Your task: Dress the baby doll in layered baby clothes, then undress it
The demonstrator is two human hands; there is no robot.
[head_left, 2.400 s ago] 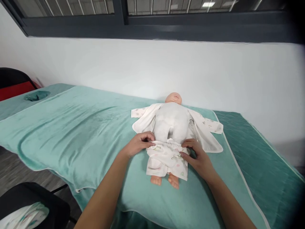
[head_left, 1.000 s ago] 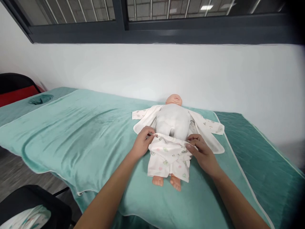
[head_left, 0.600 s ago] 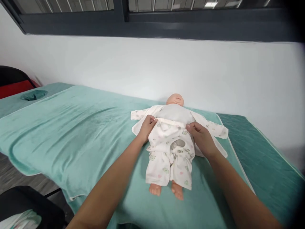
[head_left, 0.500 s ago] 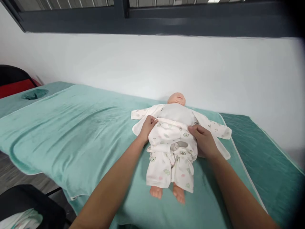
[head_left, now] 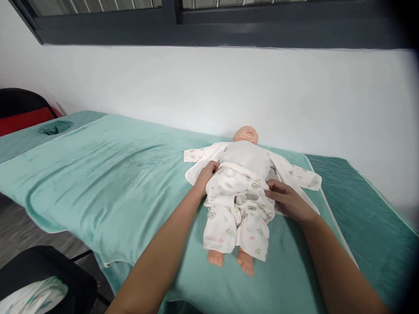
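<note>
A baby doll [head_left: 245, 152] lies on its back, its head towards the wall and its bare feet towards me. It wears white printed baby pants [head_left: 225, 222] and an unfastened white baby shirt [head_left: 286, 170], spread out to both sides. My left hand [head_left: 207, 176] is closed at the pants' waistband on the doll's left-hand side in view; its fingertips are partly hidden. At the opposite hip, my right hand [head_left: 290, 200] has its fingers stretched out and slightly apart, their tips touching the side of the pants. The waistband lies across the doll's belly.
A light green cover [head_left: 108, 174] lies over the bed, with a darker green cover [head_left: 363, 196] at right. The white wall [head_left: 196, 87] rises behind the doll. At lower left is a black chair [head_left: 42, 261] with white patterned cloth [head_left: 36, 296] on it.
My right hand has slid from the front of the waistband out and down to the side of the hip, its fingers opening. The left hand stays at the waistband. The view has shifted slightly.
</note>
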